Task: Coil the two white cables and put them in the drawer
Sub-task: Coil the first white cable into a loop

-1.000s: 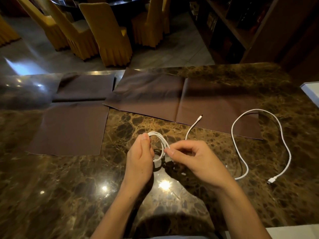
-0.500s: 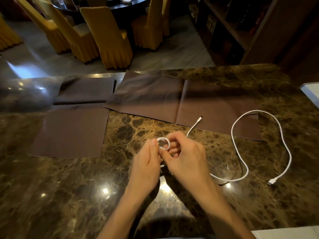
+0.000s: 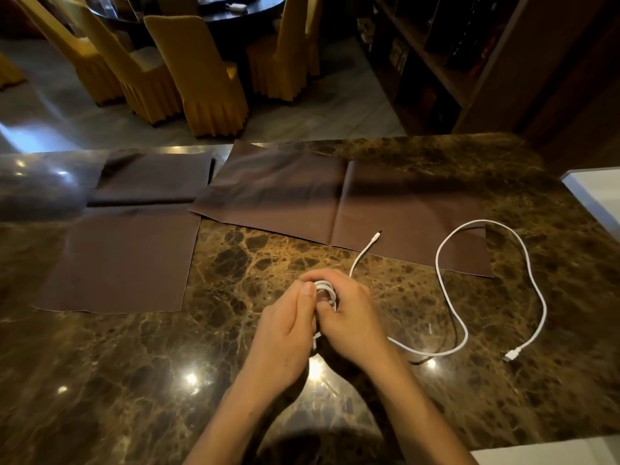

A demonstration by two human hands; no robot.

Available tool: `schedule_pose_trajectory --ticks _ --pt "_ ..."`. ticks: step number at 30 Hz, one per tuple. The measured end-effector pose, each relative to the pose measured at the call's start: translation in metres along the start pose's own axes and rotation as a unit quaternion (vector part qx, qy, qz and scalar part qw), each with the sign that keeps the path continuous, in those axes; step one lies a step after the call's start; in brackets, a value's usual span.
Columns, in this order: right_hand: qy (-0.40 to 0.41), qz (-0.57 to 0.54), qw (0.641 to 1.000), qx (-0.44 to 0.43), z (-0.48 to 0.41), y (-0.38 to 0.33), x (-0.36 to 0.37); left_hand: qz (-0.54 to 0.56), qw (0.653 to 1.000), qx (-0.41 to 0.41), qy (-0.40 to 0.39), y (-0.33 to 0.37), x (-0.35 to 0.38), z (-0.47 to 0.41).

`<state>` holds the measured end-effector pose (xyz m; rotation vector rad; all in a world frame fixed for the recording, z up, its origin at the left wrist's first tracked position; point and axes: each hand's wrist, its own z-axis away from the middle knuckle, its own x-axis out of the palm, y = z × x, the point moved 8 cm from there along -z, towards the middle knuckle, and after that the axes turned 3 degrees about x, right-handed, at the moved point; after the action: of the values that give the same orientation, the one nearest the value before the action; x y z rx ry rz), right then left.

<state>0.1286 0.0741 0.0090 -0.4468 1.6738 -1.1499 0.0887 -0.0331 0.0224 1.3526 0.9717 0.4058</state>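
Observation:
A small white cable coil (image 3: 324, 287) is pinched between both hands above the marble table (image 3: 255, 260). My left hand (image 3: 285, 337) grips it from the left with the thumb on top. My right hand (image 3: 355, 317) wraps around it from the right. One short tail with a plug (image 3: 378, 233) runs from the hands up onto a brown cloth. A long white cable strand (image 3: 531, 263) leaves from under my right wrist, loops wide to the right and ends in a flat plug (image 3: 510, 355). I cannot tell whether this strand is a separate cable. No drawer shows.
Brown cloths lie flat on the table at the left (image 3: 117, 260) and middle back (image 3: 302, 196), with a folded one (image 3: 154, 176) behind. White surfaces sit at the right edge (image 3: 593, 196) and bottom right corner (image 3: 543, 454). Yellow-covered chairs (image 3: 201, 72) and shelves (image 3: 436, 62) stand beyond.
My hands have come together and closed around the coil, which is now tighter and mostly hidden. The strand by my right wrist has been drawn toward the hands.

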Motion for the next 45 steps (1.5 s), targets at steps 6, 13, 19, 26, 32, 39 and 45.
schedule_pose_trajectory --ticks 6,13,19,26,32,39,45 --pt "-0.073 -0.073 0.995 0.006 0.001 -0.001 0.007 0.024 1.000 -0.019 0.003 -0.008 -0.012 -0.006" --pt "-0.218 -0.147 0.965 0.002 0.005 -0.005 0.009 0.091 0.995 -0.040 -0.007 -0.018 -0.023 -0.012" --pt "-0.172 -0.260 0.950 0.022 0.009 0.015 -0.010 0.099 0.993 -0.066 -0.012 -0.032 -0.035 -0.010" --pt "-0.100 -0.287 0.951 0.060 0.003 0.041 -0.031 0.120 0.988 -0.083 -0.041 -0.049 -0.027 -0.004" --pt "-0.089 -0.220 0.971 0.037 -0.012 0.023 -0.017 0.154 0.978 -0.139 0.020 -0.055 -0.038 -0.011" --pt "-0.115 0.026 0.993 -0.008 -0.047 0.001 0.022 0.131 0.977 -0.165 0.027 -0.074 -0.060 -0.031" --pt "-0.076 0.100 0.992 0.029 -0.082 0.018 0.040 0.088 0.979 -0.166 0.072 -0.100 -0.083 -0.047"
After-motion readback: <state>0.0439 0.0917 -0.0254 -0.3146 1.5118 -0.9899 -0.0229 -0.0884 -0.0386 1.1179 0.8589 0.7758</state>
